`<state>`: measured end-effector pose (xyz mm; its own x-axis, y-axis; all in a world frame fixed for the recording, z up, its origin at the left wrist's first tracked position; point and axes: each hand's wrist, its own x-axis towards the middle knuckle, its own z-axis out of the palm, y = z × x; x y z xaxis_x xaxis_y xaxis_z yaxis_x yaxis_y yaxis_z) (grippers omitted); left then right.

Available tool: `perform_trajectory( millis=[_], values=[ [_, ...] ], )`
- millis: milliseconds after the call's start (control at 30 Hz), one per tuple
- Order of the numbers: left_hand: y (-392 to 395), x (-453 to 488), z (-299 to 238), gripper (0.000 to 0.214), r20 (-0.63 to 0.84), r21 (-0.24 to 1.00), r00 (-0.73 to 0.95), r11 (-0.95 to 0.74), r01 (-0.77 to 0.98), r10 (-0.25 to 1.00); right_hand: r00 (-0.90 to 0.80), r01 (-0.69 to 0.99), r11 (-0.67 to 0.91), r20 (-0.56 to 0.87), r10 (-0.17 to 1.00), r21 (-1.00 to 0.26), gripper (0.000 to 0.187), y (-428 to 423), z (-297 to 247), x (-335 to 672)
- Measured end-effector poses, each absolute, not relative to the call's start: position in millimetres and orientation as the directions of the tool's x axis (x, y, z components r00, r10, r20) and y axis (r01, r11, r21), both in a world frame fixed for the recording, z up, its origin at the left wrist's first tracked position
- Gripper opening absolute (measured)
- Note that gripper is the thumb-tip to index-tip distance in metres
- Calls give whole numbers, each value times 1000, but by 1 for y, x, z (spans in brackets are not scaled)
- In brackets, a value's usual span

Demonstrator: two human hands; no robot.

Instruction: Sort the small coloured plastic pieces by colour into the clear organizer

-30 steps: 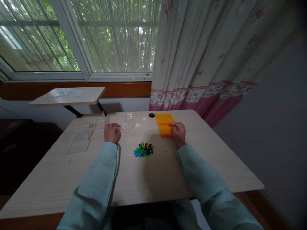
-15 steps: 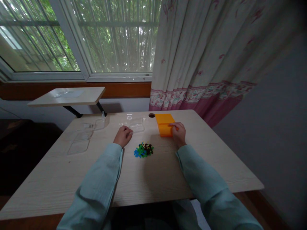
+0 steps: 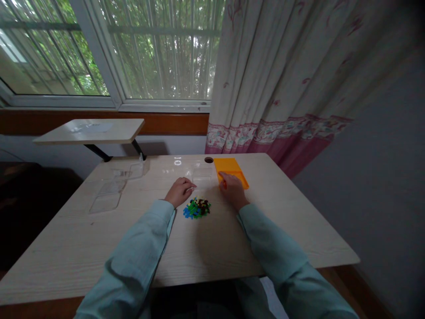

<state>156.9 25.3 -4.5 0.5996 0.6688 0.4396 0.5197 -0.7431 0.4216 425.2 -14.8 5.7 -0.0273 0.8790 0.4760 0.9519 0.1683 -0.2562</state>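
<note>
My left hand (image 3: 181, 192) is closed, its fingertips pinching the near-left corner of a clear, shallow plastic box (image 3: 202, 169) on the table. My right hand (image 3: 232, 189) reaches over the near-left part of an open orange plastic case (image 3: 229, 164). Its fingers are closed, and a small orange-red piece (image 3: 225, 184) shows between them; its exact kind is unclear. The case lies flat, with a smooth far half and a rimmed near half partly covered by my hand. Between my hands and nearer me sits a pile of small blue, green, yellow and dark brown pieces (image 3: 197, 208).
Clear plastic containers (image 3: 106, 196) lie at the left of the pale wooden table (image 3: 299, 221). A small raised shelf (image 3: 116, 133) stands at the back left. Behind the case is a round dark hole (image 3: 209, 160). A floral curtain (image 3: 265, 88) hangs beyond the back edge.
My left hand and the clear box have shifted right, towards the orange case. My right hand has moved left across the case, uncovering the right side of its rimmed near half.
</note>
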Motion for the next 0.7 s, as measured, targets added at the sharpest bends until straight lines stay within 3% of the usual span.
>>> perform_trajectory(
  millis=[133,400,700],
  values=[
    [26,164,-3,26,435,428,611,-748,506,662,-36,939,178,429,902,-295,53,-17,6,417],
    [24,169,1,31,421,424,648,-769,478,634,-59,866,284,479,876,-413,60,-13,-4,422],
    [27,168,-5,38,439,428,642,-775,465,628,-71,803,319,450,890,-503,56,-11,-8,429]
  ],
)
